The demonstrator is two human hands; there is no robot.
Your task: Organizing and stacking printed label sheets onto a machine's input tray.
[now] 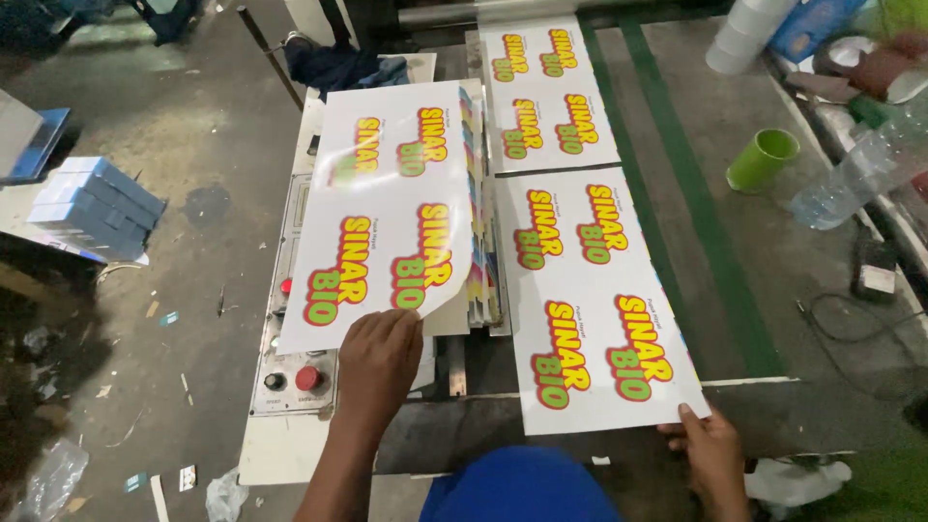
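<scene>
A grey machine bed [773, 290] with two green stripes fills the right side of the view, and everything below is placed relative to it. Along its left part a run of glossy white printed sheets is laid. The nearest sheet [594, 304], printed with yellow, red and green lettering, lies flat on the bed with its near edge at the front of the bed; a second flat sheet [549, 97] is seen beyond it, farther up the bed.

Just left of the bed, a stack of the same sheets [483, 242] is seen with its coloured edges fanned, and its top sheet [391, 213] is lifted and curled over. Under this stack, at the bed's left flank, a grey control panel [290, 372] with red and black knobs is mounted.

On the bed's right half, a green cup [762, 159] is lying on its side; a clear plastic bottle [851, 179] is seen at the bed's right edge.

The lifted sheet's near edge is pinched by the left hand [377, 362], fingers closed on it. The near right corner of the flat sheet is touched by the right hand [710, 449]; whether it is gripped or only pressed cannot be told.
</scene>
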